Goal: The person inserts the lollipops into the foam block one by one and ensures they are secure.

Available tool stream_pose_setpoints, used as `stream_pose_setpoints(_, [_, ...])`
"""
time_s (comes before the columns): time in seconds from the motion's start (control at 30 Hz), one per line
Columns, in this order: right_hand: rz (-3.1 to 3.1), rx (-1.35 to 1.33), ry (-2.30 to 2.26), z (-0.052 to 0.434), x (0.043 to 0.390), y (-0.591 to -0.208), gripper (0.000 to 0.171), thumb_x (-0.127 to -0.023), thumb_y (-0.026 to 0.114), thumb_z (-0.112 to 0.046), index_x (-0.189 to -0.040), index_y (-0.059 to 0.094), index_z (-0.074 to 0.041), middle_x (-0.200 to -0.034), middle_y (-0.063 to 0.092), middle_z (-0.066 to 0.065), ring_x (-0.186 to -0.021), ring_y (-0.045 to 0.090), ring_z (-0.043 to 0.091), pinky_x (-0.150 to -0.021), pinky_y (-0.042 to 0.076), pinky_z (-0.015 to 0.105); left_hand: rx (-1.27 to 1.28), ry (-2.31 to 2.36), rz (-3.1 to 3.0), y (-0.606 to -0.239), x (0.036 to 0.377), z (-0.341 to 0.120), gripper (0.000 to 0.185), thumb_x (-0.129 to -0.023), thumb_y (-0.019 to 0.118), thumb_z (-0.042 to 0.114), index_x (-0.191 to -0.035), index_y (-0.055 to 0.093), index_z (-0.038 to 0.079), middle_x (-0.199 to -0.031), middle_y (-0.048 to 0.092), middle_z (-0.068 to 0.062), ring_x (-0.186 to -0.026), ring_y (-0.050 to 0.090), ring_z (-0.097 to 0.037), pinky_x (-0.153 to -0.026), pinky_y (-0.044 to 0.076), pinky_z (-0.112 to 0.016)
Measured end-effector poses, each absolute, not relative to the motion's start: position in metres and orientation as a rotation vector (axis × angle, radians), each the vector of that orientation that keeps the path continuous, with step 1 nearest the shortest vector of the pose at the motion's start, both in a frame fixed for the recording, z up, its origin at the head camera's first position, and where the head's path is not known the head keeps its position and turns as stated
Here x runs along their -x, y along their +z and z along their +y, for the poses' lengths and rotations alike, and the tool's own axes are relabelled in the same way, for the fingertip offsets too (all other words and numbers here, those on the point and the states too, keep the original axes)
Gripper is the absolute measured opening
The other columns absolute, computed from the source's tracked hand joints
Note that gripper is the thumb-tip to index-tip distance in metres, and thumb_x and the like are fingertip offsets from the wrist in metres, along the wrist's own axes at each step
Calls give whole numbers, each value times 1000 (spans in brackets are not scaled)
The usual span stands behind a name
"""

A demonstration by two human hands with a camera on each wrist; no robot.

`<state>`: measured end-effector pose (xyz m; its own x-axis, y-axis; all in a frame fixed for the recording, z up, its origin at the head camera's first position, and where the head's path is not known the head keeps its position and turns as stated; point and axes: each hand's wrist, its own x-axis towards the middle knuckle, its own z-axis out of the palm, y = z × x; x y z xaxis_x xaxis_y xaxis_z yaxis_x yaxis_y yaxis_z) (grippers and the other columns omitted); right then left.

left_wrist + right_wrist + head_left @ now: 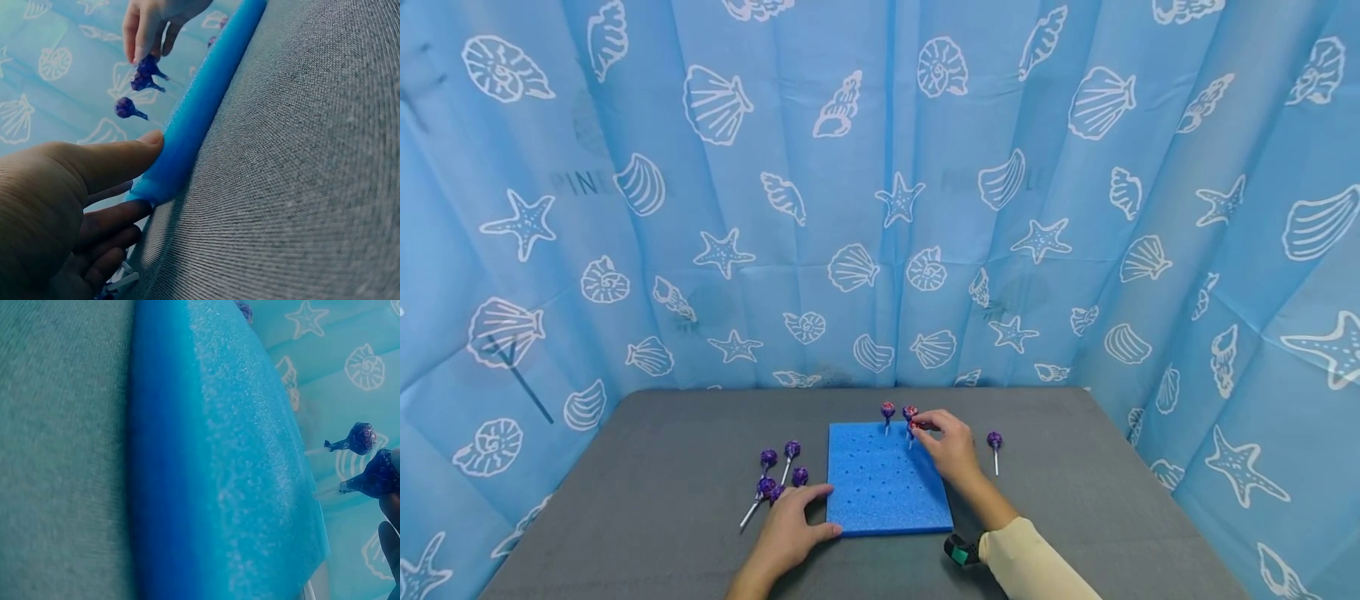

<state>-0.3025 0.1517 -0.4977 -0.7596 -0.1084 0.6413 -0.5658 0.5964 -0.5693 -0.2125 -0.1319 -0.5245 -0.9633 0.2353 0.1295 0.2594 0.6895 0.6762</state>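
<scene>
Lollipop (914, 426), pinched by the right hand (953, 448), is at the blue foam's (887, 500) one o'clock; the left hand (788, 529), fingers spread, touches eight o'clock. Looks like planting to me; next calls for seating the stick (912, 443), then letting go.

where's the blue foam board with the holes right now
In the head view, the square blue foam board lies centrally on the grey table, right of the loose purple-wrapped lollipops, with the left hand at its near-left corner.

Wrist views low, seemingly close to foam (244, 456)
</scene>
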Motion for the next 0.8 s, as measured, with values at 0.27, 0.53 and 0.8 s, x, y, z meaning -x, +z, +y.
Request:
stream_pose_setpoints(0.27, [-2267,-519,1110,152,301,-496,16,-83,77,-5,-99,74,-8,-97,70,3,-89,66,20,-77,54,42,425,-1145,-2842,-524,211,-132,60,-74,82,40,-125,64,12,-124,62,-12,-112,53,-33,-93,41,-56])
stream_pose_setpoints(0.53, [-2247,-511,1102,158,301,-499,24,-81,78,-6,-104,72,-5,-100,70,5,-94,63,23,-78,52,43,424,-1148,-2840,-524,211,-131,61,-74,82,41,-125,64,13,-125,62,-11,-111,53,-32,-92,41,-55])
stream_pose_setpoints(0.8, [-2230,-494,1108,167,298,-497,25,-81,79,-7,-104,72,-2,-100,70,7,-96,62,25,-79,51,46,407,-1148,-2844,-525,211,-131,61,-74,82,41,-125,64,14,-125,62,-10,-112,53,-32,-92,41,-56])
